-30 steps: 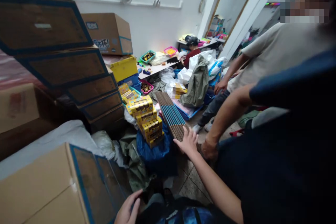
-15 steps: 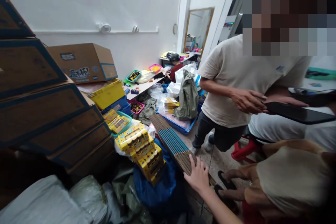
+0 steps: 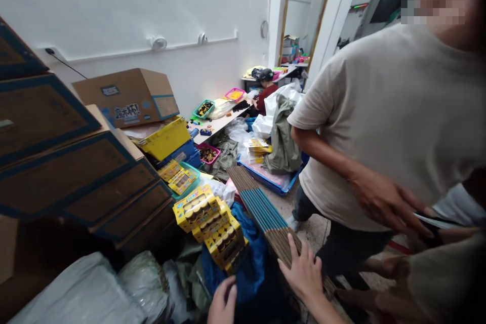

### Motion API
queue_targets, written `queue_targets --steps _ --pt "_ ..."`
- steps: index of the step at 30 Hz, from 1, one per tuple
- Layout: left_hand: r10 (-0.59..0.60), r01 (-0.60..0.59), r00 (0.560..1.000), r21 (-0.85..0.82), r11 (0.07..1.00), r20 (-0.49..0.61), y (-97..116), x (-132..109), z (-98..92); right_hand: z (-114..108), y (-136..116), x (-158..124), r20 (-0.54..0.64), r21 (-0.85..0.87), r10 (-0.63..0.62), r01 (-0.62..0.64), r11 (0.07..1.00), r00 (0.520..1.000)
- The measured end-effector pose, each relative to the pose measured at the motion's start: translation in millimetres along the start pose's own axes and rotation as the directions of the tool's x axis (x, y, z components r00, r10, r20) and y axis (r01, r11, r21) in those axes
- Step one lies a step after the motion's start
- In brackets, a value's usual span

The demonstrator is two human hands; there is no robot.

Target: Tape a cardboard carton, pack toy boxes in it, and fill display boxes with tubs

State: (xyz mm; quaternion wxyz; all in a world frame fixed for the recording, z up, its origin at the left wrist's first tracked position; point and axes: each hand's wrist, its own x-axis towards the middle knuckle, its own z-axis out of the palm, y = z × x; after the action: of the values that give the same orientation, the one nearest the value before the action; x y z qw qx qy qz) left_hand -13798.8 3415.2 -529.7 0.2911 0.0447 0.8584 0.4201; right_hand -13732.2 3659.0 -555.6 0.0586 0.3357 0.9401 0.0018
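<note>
My right hand [image 3: 304, 269] lies flat with fingers spread on the near end of a stack of flattened cartons [image 3: 261, 207], brown with blue edges, which stands on edge and runs away from me. My left hand [image 3: 223, 304] shows at the bottom edge, fingers loosely extended against a blue bag [image 3: 252, 263], holding nothing. Yellow boxed packs [image 3: 210, 225] are piled on that bag just left of the cartons.
Stacked brown cartons [image 3: 76, 162] wall off the left; white sacks [image 3: 76, 293] lie below them. A person in a beige shirt [image 3: 383, 126] stands close on the right, one hand [image 3: 383, 200] out. Another person sits at a far table [image 3: 222, 121] with coloured baskets.
The view swung right and up, bringing the beige-shirted person closer. My right hand stayed on the carton stack. My left hand dropped out of view, then came back at the bottom edge.
</note>
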Motion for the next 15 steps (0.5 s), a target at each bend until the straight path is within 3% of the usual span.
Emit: queue_targets --steps 4,6,8,11,15 --pt "0.114 -0.107 0.993 0.195 0.975 -0.026 108 94 39.0 -4 9 10 0.019 0.027 0.008 -0.009 1.000 1.000" --pt "0.094 -0.079 0.994 0.258 0.963 -0.048 157 133 58.5 -10 9 14 0.052 0.046 0.020 -0.022 0.999 0.998" --pt "0.031 -0.016 0.998 0.276 0.961 -0.050 192 162 75.3 -18 6 17 0.088 0.072 0.031 -0.038 0.997 0.996" --pt "-0.068 0.080 0.997 0.369 0.926 -0.044 215 186 91.6 -31 -4 24 0.119 0.117 0.057 -0.071 0.991 0.991" --pt "0.060 -0.006 0.993 0.473 0.881 -0.099 220 203 98.4 -48 -16 38 0.137 0.157 0.124 -0.145 0.977 0.983"
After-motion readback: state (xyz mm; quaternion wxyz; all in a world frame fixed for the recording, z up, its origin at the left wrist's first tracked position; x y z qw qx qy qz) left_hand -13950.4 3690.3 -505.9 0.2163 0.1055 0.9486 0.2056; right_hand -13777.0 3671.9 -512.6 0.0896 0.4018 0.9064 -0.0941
